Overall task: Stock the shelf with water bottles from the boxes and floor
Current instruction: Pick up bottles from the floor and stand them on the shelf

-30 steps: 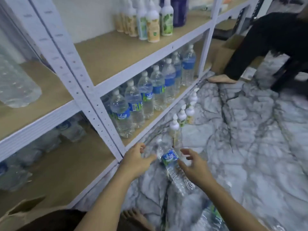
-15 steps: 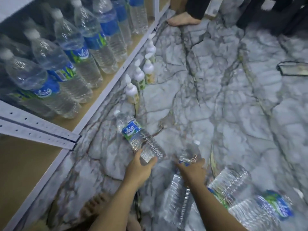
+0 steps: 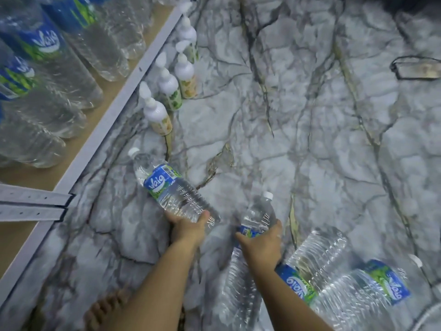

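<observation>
Lowest board of shelf, white rail along the front edge. On the board: stocked water bottles, upright, blue-green labels, packed close in rows.

Out from the shelf rail, on marble floor:

- Left hand clamped on base end of first bottle, thumb over the top, fingers underneath. Bottle slanted, label up, white cap pointing toward the shelf and near its rail. Cannot tell whether lifted or touching the floor.
- Right hand, farther from the shelf than the left, wrapped round second bottle at the label. Cap end beyond the fingers, body running back under the forearm.
- Third bottle on its side, just beyond the right hand, away from the shelf.
- Fourth bottle on its side, farther still from the shelf, touching or nearly touching the third.
- 4 small white-capped bottles upright in a row just beside the shelf rail.
- Dark-framed flat object well apart from the shelf; too blurred to identify.
- Bare foot near the shelf front, beside the left forearm.
</observation>
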Demonstrator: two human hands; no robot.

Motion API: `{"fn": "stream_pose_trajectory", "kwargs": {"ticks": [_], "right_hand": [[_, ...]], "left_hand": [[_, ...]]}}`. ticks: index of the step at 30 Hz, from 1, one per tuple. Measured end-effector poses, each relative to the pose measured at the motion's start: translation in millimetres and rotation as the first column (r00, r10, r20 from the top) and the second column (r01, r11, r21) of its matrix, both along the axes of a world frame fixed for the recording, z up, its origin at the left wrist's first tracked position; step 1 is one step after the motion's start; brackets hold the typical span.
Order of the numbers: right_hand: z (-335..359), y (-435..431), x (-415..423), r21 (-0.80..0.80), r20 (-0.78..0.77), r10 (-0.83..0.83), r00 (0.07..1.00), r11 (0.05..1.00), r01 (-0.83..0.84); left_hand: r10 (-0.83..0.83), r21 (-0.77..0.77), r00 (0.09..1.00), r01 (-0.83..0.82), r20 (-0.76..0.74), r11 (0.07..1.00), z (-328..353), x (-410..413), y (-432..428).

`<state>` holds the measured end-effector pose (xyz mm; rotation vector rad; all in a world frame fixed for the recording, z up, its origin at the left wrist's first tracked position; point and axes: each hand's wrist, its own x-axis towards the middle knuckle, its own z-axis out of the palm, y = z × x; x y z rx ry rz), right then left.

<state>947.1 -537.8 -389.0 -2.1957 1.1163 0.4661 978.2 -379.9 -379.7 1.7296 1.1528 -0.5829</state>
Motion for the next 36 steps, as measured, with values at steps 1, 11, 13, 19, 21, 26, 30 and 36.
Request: {"fn": "stream_pose_trajectory", "kwargs": {"ticks": [1,11,13,19,21,26,30,36], "right_hand": [[1,0,0,0.004,0.007,0.001,1.0,1.0,-0.001],[13,4,-2,0.095,0.091,0.04,0.995,0.994,-0.049],[13,15,-23,0.125,0.099,-0.023,0.995,0.992,0.011],[6,29,-71,0.092,0.025,-0.102,0.994,0.991,0.1],[4,30,-70,0.068,0.027,-0.095,0.995,0.993,0.093],[-3,48,-70,-0.107,0.037,0.035,0.999,0.994,-0.03],[-7,54,-69,-0.139,0.019,0.073,0.997,0.988,-0.07],[-6,49,-70,-0.121,-0.002,0.087,0.996,0.989,-0.087]], "left_hand": [[-0.012,-0.016,1.0,0.012,-0.008,1.0,-1,0,4],[-0.259,-0.097,0.954,0.247,-0.151,0.964,-29,-90,41],[-0.328,-0.124,0.917,0.307,-0.226,0.944,-7,-105,34],[-0.184,0.008,0.964,0.189,-0.19,0.982,14,-108,10],[-0.162,0.017,0.973,0.167,-0.165,0.986,11,-109,8],[-0.115,0.044,0.986,0.121,-0.124,0.992,8,-101,20],[-0.101,0.017,0.99,0.103,-0.102,0.995,2,-99,29],[-0.108,0.086,0.992,0.114,-0.07,0.99,2,-105,33]]}}
